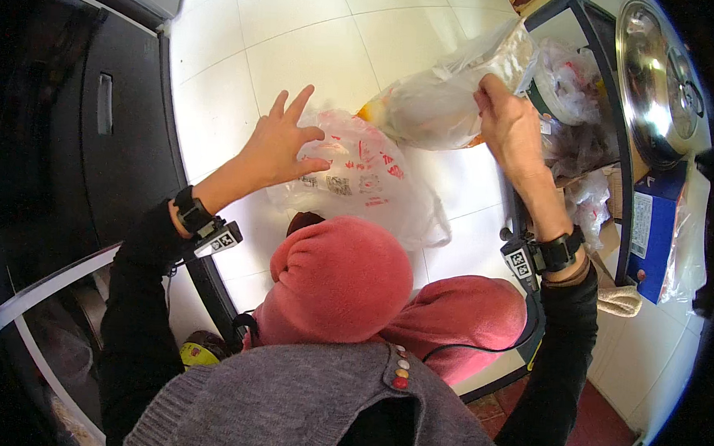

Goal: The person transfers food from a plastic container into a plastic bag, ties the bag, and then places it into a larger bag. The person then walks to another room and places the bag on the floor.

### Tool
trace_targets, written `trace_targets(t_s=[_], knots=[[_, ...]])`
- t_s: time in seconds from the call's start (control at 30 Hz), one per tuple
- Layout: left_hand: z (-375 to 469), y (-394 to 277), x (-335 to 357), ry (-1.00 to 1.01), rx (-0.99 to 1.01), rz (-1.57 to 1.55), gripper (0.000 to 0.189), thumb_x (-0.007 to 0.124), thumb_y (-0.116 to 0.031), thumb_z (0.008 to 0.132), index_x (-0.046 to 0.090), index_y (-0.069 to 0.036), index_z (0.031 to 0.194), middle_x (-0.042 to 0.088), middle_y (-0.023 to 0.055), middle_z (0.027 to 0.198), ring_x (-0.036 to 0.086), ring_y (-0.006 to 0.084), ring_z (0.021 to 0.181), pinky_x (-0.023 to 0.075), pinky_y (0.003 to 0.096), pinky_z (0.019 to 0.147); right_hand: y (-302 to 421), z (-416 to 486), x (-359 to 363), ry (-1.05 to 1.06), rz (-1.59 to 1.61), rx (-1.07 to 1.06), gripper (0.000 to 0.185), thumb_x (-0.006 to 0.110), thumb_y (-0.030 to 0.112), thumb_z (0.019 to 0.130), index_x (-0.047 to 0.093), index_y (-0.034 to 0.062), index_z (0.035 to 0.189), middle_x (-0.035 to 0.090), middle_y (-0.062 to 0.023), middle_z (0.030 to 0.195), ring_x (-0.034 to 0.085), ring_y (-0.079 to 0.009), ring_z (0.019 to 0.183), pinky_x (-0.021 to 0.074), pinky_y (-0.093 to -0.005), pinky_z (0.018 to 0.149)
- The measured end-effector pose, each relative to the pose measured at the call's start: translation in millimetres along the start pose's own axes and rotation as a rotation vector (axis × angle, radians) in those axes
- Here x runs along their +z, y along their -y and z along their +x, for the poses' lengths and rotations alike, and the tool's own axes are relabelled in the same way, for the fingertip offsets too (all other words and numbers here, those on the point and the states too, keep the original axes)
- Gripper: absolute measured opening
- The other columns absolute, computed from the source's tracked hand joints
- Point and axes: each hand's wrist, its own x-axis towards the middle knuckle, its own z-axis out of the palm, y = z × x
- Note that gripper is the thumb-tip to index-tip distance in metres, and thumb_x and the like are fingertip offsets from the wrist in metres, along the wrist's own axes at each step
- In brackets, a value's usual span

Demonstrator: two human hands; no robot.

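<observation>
My right hand pinches the upper edge of a clear plastic food bag with orange patches near its lower end. The bag hangs at a slant over the tiled floor, and its contents are hard to make out. My left hand has its fingers spread and holds nothing. Just beyond its thumb and fingertips lies a thin white plastic carrier bag with red print and printed codes. Part of that bag is hidden behind my knee.
On my right, a dark-framed shelf rack holds crumpled plastic bags, a steel pot lid and a blue box. A black cabinet stands on my left. Near my left leg is a jar with a yellow label.
</observation>
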Motion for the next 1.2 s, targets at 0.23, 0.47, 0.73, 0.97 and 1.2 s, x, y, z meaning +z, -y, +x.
trace_targets(t_s=[0.23, 0.47, 0.73, 0.97, 1.2], knots=[[-3, 3, 36, 0.019, -0.059, 0.091, 0.056, 0.066, -0.003, 0.074, 0.056, -0.020, 0.126, 0.017, 0.0216, 0.151, 0.038, 0.0533, 0.122, 0.0492, 0.0542, 0.086, -15, 6, -5, -0.099, 0.629, 0.386, 0.010, 0.055, 0.010, 0.092, 0.057, 0.0007, 0.089, 0.062, -0.0065, 0.067, 0.060, -0.0114, 0.060, 0.0497, -0.0279, 0.058], [3, 31, 47, 0.083, -0.099, 0.035, 0.056, 0.056, 0.009, 0.071, 0.057, -0.018, 0.120, 0.032, 0.0220, 0.144, 0.054, 0.0359, 0.112, 0.0508, 0.0421, 0.087, -21, 22, -53, -0.299, 0.914, 0.224, 0.013, 0.056, 0.014, 0.095, 0.062, 0.0027, 0.097, 0.063, -0.0038, 0.076, 0.059, -0.0090, 0.066, 0.0499, -0.0232, 0.061], [21, 48, 50, 0.042, -0.111, -0.311, 0.041, 0.057, -0.004, 0.076, 0.058, -0.008, 0.116, 0.051, 0.0217, 0.126, 0.055, 0.0372, 0.108, 0.0481, 0.0422, 0.089, -6, 49, -181, -0.365, 0.650, -0.154, 0.022, 0.054, 0.022, 0.097, 0.064, 0.0042, 0.104, 0.065, -0.0062, 0.088, 0.061, -0.0132, 0.076, 0.0489, -0.0240, 0.075], [70, 41, 48, 0.194, -0.045, -0.898, 0.044, 0.060, -0.011, 0.077, 0.056, -0.007, 0.121, 0.054, 0.0198, 0.124, 0.054, 0.0357, 0.111, 0.0445, 0.0407, 0.094, -6, -25, -209, -0.594, 0.857, -0.084, 0.020, 0.053, 0.021, 0.097, 0.063, 0.0039, 0.102, 0.065, -0.0058, 0.086, 0.060, -0.0125, 0.073, 0.0484, -0.0231, 0.072], [91, 34, 56, 0.270, 0.078, -1.087, 0.045, 0.061, -0.013, 0.078, 0.055, -0.007, 0.122, 0.053, 0.0196, 0.126, 0.053, 0.0349, 0.113, 0.0433, 0.0402, 0.095, 12, -66, -210, -0.643, 0.895, -0.025, 0.018, 0.052, 0.019, 0.097, 0.062, 0.0036, 0.099, 0.064, -0.0054, 0.083, 0.059, -0.0119, 0.070, 0.0479, -0.0223, 0.069]])
